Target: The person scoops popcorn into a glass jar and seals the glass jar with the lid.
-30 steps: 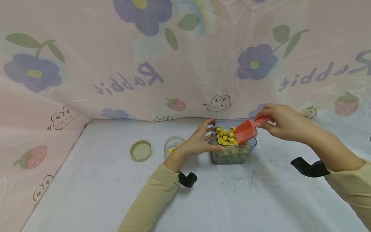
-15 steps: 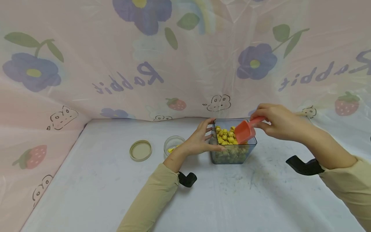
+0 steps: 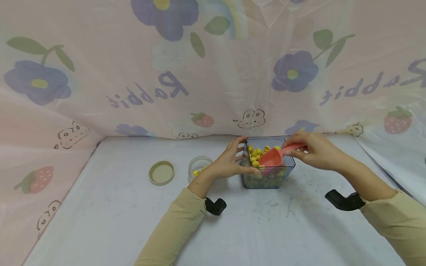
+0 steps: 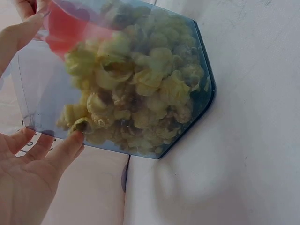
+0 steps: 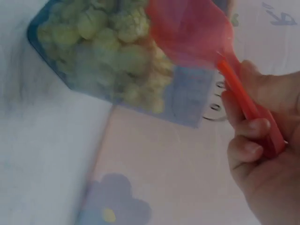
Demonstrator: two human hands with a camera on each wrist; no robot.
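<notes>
A clear bluish square plastic container point(image 3: 266, 180) stands upright on the table, partly filled with yellow popcorn point(image 4: 159, 79). My left hand point(image 3: 227, 160) holds its left side, thumb at the near wall and fingers round the far left corner. By its handle, my right hand point(image 3: 311, 149) grips a pinkish-red scoop point(image 3: 271, 158). The scoop's bowl is down inside the container, against the popcorn, as the right wrist view also shows through the wall. Whether popcorn lies in the bowl cannot be made out.
Left of the container sits a small round clear jar point(image 3: 199, 162) with a few yellow pieces in it, partly hidden by my left wrist. Farther left lies a round beige lid point(image 3: 161, 173). A patterned pink sheet point(image 3: 219, 92) hangs right behind the white table surface point(image 3: 110, 207).
My right hand has moved lower and to the left, taking the scoop deeper into the container toward its near left side. The left hand stays in place on the container.
</notes>
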